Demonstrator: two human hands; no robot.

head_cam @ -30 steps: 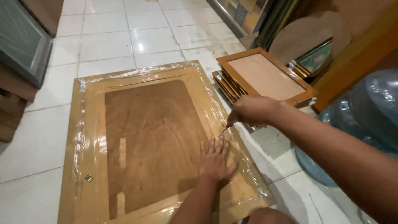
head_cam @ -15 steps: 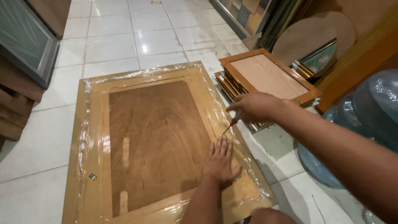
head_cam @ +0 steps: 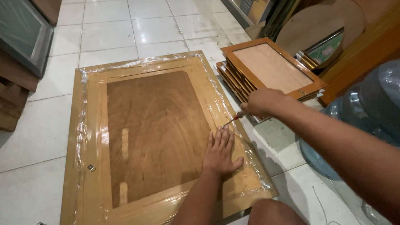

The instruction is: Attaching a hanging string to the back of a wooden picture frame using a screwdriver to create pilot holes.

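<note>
1. Step in hand, imo: the backing board is getting fastened into the big wooden frame (head_cam: 146, 137). The right hand (head_cam: 260, 102) is working a small red-handled tool (head_cam: 231, 121) w/ a thin metal shaft, prob a screwdriver, tip sitting at the inner edge of the frame's right rail.
2. Fingers: right ones are clamped round the tool's handle. The left hand (head_cam: 220, 152) is lying flat, fingers together, pressing down on the board and rail just below the tip, gripping nothing.
3. Next move is probably calling for steady downward pressure and keeping the tip off the left fingertips, they're v close.
4. The frame is lying face-down on the tiled floor (head_cam: 104, 29), light wood rails, darker brown board in the middle, shiny plastic wrap crinkling along the edges, a small metal hanger (head_cam: 91, 168) on the left rail.
5. A stack of smaller frames (head_cam: 271, 71) is sitting just beside its top right corner.
</note>
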